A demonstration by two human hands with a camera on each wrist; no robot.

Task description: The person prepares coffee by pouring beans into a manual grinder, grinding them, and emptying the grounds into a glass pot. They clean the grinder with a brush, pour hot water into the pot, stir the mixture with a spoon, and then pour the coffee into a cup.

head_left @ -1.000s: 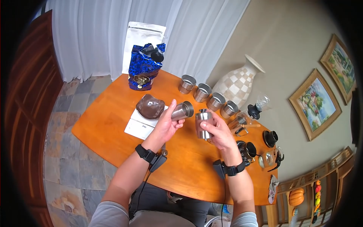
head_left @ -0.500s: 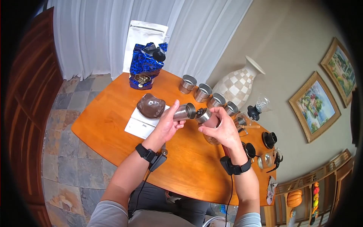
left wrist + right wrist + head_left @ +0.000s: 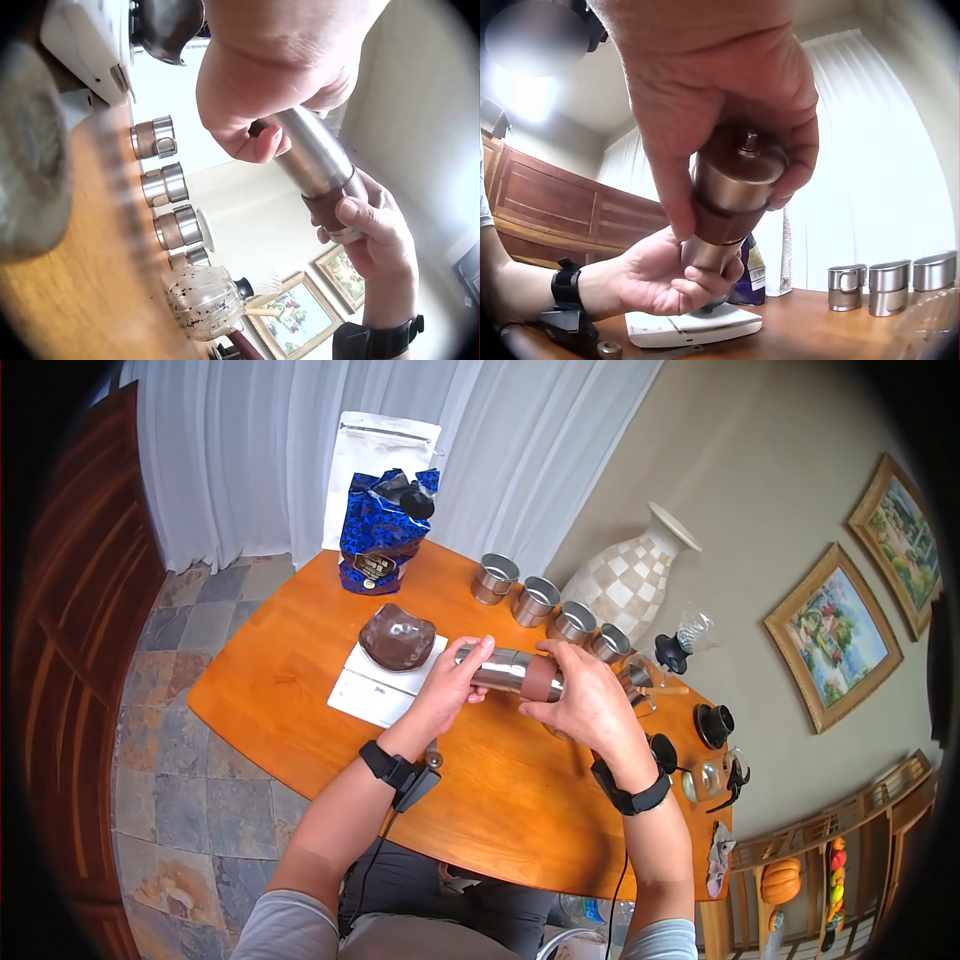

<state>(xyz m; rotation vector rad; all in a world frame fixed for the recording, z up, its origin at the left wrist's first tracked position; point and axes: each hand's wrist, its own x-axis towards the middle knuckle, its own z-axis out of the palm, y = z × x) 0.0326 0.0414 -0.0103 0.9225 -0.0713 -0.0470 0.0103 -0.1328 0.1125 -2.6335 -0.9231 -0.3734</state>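
A hand coffee grinder is held level over the table in two parts that meet end to end. My left hand [image 3: 447, 688] grips the plain steel cup [image 3: 311, 150] of the grinder, thumb along its top side. My right hand [image 3: 597, 700] wraps its fingers and thumb round the grinder body [image 3: 735, 180], at the brown band [image 3: 541, 679]. A small metal shaft [image 3: 749, 140] sticks out of the body's end in the right wrist view. Below my left wrist lies the grinder's crank handle, its knob [image 3: 609, 349] showing.
A dark brown bowl [image 3: 397, 637] sits on a white scale [image 3: 370, 695]. Behind stand a blue bag [image 3: 380, 545], a white bag [image 3: 385, 435] and a row of steel cups [image 3: 536, 602]. A checkered vase [image 3: 620, 580], a glass vessel [image 3: 202, 300] and other coffee ware stand rightward.
My right hand has turned the grinder body from upright to level and brought it left against the steel cup. My left hand has stayed nearly in place, holding the cup.
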